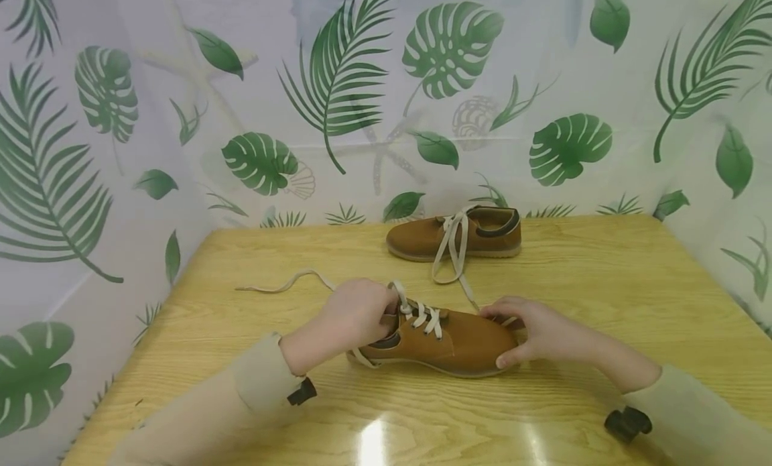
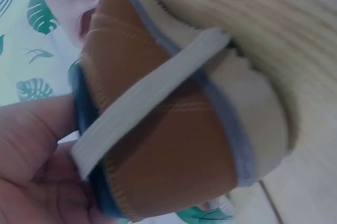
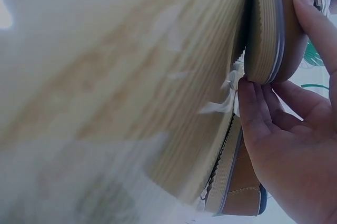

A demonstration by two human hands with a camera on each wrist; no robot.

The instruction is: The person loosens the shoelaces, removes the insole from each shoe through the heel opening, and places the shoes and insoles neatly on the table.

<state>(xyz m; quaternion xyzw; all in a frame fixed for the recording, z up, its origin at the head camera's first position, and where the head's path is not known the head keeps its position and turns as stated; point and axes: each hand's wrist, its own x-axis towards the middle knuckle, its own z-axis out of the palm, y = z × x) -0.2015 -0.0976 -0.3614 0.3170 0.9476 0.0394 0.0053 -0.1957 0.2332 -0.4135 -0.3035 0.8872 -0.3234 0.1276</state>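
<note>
Curled left hand [image 1: 360,312] and wider-spread right hand [image 1: 538,326] grip the near shoe [image 1: 467,344], long axis crosswise, toe rightward.

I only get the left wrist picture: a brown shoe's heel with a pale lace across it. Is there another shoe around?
Observer: Yes, the head view shows a second shoe standing on the table, beyond the nearer shoe.
Visitor: Neat! I glimpse a hand at the toe end. How is it placed?
Observer: That's the right hand, with its thumb on the side of the toe nearer the person and its fingers on the far side.
Visitor: Any lace I'm missing?
Observer: One lace end lies on the table to the left of the left hand.
</note>
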